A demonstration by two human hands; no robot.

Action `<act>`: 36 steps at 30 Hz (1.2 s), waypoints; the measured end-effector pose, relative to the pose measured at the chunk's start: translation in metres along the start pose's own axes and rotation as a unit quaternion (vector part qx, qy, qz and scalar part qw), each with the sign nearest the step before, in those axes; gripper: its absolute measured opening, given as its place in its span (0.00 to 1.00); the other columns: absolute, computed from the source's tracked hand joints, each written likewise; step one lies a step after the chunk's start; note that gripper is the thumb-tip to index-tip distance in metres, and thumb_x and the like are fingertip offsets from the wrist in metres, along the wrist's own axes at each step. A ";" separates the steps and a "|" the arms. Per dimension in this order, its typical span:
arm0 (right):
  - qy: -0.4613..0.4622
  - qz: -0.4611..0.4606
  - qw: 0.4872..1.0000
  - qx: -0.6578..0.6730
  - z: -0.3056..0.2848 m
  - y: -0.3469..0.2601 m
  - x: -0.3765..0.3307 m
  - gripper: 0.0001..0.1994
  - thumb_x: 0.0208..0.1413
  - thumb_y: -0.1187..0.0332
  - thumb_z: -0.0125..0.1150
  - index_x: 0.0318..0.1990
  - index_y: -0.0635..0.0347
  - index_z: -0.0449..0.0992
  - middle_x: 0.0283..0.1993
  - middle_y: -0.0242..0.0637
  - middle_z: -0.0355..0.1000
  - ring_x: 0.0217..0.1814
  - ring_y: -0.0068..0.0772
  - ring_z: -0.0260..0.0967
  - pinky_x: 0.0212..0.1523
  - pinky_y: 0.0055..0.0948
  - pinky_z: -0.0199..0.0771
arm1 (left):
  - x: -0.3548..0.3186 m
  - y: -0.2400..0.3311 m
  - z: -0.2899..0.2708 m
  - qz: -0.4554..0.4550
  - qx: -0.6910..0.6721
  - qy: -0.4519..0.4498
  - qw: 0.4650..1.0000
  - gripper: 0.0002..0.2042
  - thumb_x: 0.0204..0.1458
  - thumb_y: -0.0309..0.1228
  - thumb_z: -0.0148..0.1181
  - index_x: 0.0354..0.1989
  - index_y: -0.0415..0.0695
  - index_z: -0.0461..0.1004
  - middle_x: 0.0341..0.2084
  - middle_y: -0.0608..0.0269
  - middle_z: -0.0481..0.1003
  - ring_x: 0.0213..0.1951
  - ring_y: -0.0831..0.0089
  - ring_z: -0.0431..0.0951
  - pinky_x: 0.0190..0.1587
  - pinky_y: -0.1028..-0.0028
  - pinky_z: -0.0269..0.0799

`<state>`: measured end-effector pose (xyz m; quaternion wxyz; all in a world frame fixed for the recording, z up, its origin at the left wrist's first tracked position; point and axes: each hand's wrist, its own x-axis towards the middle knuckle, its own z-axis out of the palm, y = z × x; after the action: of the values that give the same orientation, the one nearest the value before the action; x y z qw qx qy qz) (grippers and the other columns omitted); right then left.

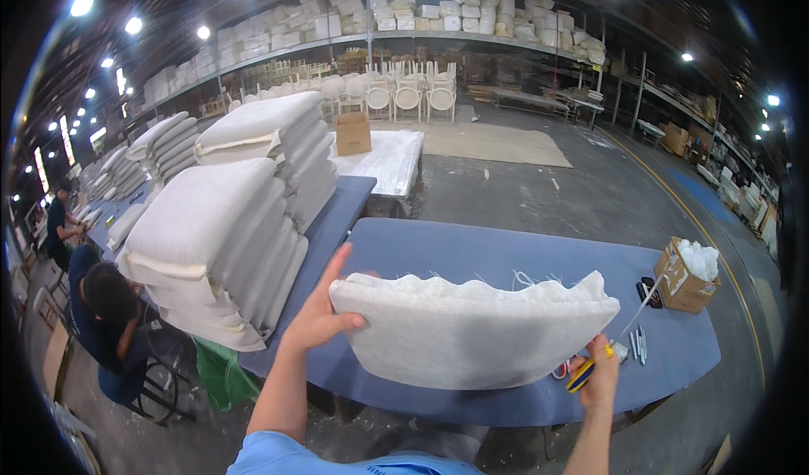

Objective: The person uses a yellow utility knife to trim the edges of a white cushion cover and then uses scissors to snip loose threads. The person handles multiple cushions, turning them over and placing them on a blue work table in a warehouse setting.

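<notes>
A pale grey upholstered cushion (pixel 480 336) stands tilted on the blue table in front of me. Its upper edge is wavy, with loose threads sticking up. My left hand (pixel 324 313) holds its left end, thumb on the near face and index finger pointing up; the other fingers are partly hidden. Beside the lower right corner, my right hand (pixel 600 378) is closed round a yellow and dark blue handle (pixel 581 377). A thin metal shaft (pixel 647 305) slants up and right from near that hand and looks like part of the same tool.
On the blue table (pixel 455 239), a cardboard box (pixel 684 285) with white stuffing stands right, near several slim metal tools (pixel 639 345). Tall cushion stacks (pixel 202 230) rise at left. A co-worker (pixel 105 306) bends over beyond them. Another cardboard box (pixel 352 133) sits farther back.
</notes>
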<state>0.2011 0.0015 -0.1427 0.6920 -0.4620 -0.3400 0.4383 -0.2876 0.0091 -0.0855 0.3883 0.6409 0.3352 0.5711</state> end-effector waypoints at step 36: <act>-0.295 -0.192 0.935 0.041 0.157 -0.121 -0.019 0.20 0.71 0.57 0.51 0.24 0.54 0.64 0.15 0.27 0.56 0.15 0.23 0.54 0.20 0.27 0.59 | -0.027 -0.001 0.191 0.276 0.162 0.018 0.947 0.25 0.53 0.24 0.71 0.57 0.34 0.68 0.58 0.29 0.72 0.57 0.41 0.79 0.56 0.57 0.78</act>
<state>0.0912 0.0145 0.0229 0.6499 -0.2089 -0.5928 0.4274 -0.1010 -0.0360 -0.1083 0.1010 0.7523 0.2400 0.6052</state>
